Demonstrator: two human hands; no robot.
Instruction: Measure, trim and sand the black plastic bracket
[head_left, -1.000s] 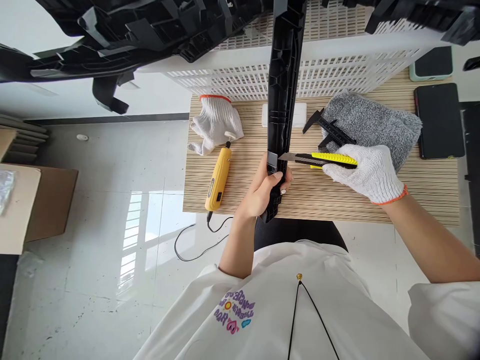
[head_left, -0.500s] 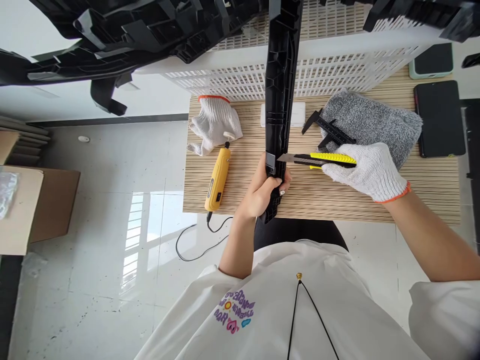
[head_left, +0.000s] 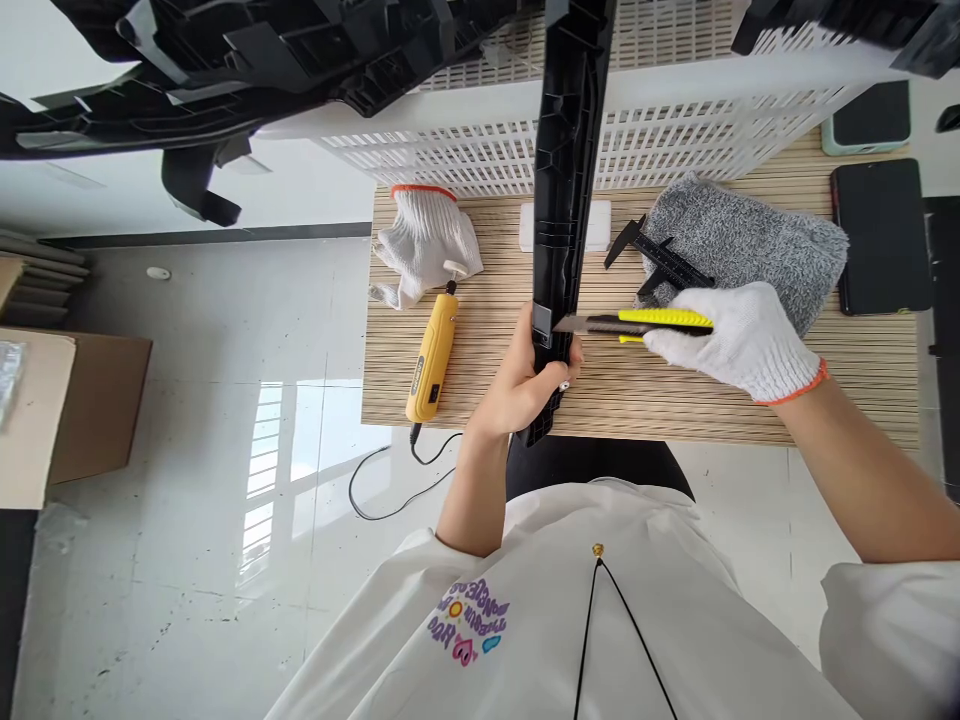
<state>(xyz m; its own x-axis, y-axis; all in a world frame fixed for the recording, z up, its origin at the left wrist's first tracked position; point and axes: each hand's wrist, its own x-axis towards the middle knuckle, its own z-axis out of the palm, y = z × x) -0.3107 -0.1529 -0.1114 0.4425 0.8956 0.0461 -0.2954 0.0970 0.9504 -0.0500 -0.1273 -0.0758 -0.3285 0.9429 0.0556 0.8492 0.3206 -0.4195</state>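
Observation:
My bare left hand point(head_left: 525, 390) is wrapped round the lower end of a long black plastic part point(head_left: 561, 200), which runs up past the top of the view. In a white glove with an orange cuff, my right hand point(head_left: 720, 335) grips a yellow and black utility knife point(head_left: 652, 322). Its blade points left, and the tip is at the right edge of the black part, just above my left fingers. Whether the tip touches the plastic cannot be made out. A black caliper point(head_left: 664, 258) lies just beyond my right hand, partly on a grey cloth point(head_left: 750, 235).
A yellow rotary tool point(head_left: 433, 355) with a cord and a white glove point(head_left: 427, 240) lie on the table's left side. Behind stands a white perforated basket point(head_left: 465, 155) with black plastic parts point(head_left: 247, 75) above it. A black phone point(head_left: 881, 237) lies far right.
The view has shifted slightly, and the large black parts at upper left appear further left and up. Both hands keep their holds; the knife tip stays beside the black part.

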